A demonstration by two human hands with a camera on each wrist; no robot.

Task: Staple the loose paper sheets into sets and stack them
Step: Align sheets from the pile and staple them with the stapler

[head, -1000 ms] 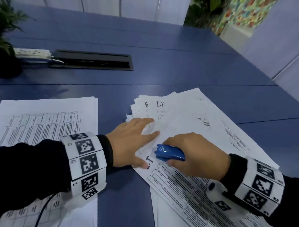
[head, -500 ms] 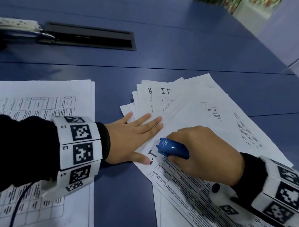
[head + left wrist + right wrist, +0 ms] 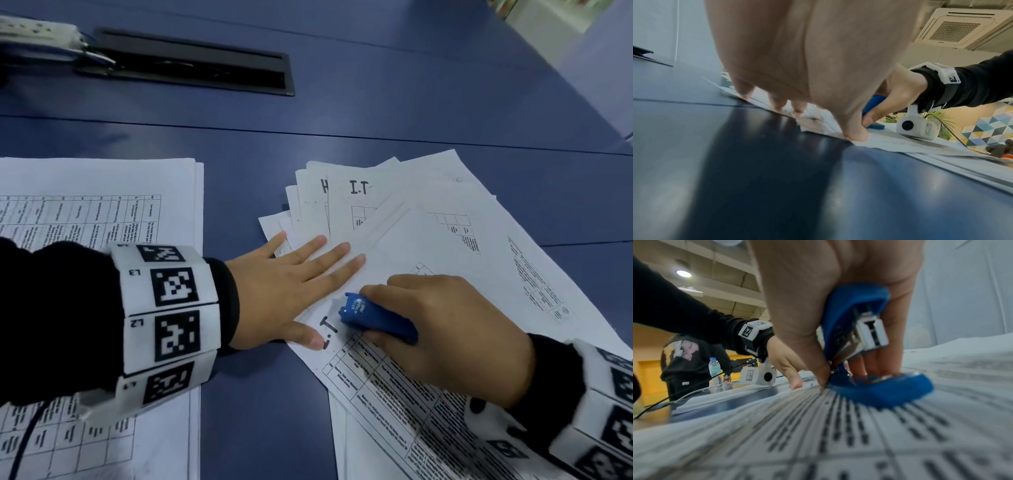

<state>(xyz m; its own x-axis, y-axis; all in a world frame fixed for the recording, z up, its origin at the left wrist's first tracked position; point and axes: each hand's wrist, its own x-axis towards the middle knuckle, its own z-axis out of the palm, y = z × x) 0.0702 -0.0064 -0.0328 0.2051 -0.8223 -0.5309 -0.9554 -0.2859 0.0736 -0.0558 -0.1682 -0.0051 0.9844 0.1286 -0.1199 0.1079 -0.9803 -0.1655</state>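
A fanned heap of printed sheets (image 3: 428,236) lies right of centre on the blue table (image 3: 342,120). My left hand (image 3: 291,287) lies flat on its left edge, fingers straight, thumb beside a sheet marked "I.T" (image 3: 329,330). My right hand (image 3: 445,329) grips a small blue stapler (image 3: 375,318) whose nose sits over that sheet's corner. In the right wrist view the stapler (image 3: 863,344) stands with its jaws apart, base on the paper (image 3: 838,434). In the left wrist view my left hand's fingertips (image 3: 777,105) press on the sheets (image 3: 900,142).
A squared stack of printed sheets (image 3: 102,212) lies at the left under my left forearm. A black cable hatch (image 3: 191,65) and a white power strip (image 3: 37,31) sit at the far left. A person and a water bottle (image 3: 714,368) are in the background.
My left fingers have straightened and spread flat over the sheets. The right hand and stapler stay at the same corner. My head has tilted further down.
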